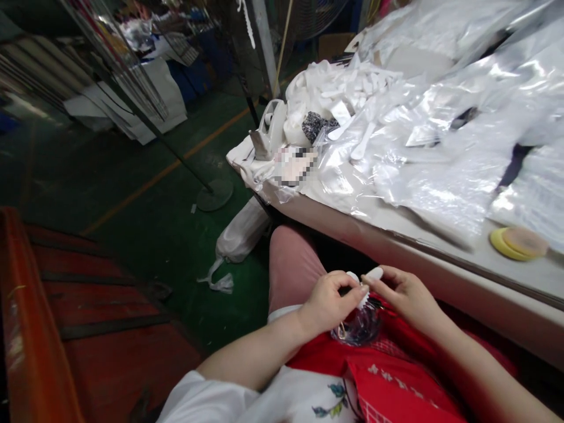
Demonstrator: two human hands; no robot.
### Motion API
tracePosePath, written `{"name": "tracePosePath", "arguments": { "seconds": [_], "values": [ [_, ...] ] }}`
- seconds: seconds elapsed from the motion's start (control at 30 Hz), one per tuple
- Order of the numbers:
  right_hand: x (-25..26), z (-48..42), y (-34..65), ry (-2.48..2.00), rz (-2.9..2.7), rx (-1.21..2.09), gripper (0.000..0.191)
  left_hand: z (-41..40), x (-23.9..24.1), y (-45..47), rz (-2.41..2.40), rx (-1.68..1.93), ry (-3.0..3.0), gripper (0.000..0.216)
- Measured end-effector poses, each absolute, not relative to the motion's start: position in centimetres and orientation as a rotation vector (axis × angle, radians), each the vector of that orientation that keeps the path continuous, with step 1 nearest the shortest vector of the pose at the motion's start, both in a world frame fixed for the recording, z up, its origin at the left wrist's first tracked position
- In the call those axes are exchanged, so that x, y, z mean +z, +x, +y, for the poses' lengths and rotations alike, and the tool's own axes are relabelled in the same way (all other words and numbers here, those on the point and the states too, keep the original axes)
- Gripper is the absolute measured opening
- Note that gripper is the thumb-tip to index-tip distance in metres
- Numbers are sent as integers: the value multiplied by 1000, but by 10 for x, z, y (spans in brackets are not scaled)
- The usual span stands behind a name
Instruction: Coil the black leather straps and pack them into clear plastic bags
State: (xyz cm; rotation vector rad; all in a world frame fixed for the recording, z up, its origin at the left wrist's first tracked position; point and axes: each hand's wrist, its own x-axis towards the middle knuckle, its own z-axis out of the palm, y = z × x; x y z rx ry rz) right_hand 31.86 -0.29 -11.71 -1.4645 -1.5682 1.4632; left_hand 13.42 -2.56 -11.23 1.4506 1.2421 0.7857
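Note:
Above my lap, my left hand (331, 299) pinches a small white plastic piece with a toothed edge (363, 300) between thumb and fingers. My right hand (406, 292) is closed close beside it, gripping a white oval plastic end (374, 274). Whether both white parts belong to one piece, I cannot tell. Under my hands, a clear plastic bundle (363, 328) with dark contents and a metal ring lies on the red apron (396, 382).
Ahead and right, a table (335, 217) carries clear plastic bags (449, 153), white plastic pieces (363, 144), a tape dispenser (269, 129) and a yellow round object (513, 244). An orange-red cart (101, 294) stands left. A white bag (242, 232) lies on the floor beside a stand's base (214, 195).

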Motion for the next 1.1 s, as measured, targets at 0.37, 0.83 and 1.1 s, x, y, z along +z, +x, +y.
{"name": "tracePosePath", "arguments": {
  "seconds": [0.37, 0.83, 1.1],
  "values": [
    [-151, -13, 300, -1271, -884, 1962, 44, -29, -122, 137, 1289, 832, 1417, 16],
    [-127, -15, 310, -1453, -1205, 1420, 49, -23, -132, 146, 1419, 674, 1304, 43],
    [-129, -6, 318, -1392, -1240, 1626, 54, -22, -126, 150, 1370, 709, 1389, 37]
  ]
}}
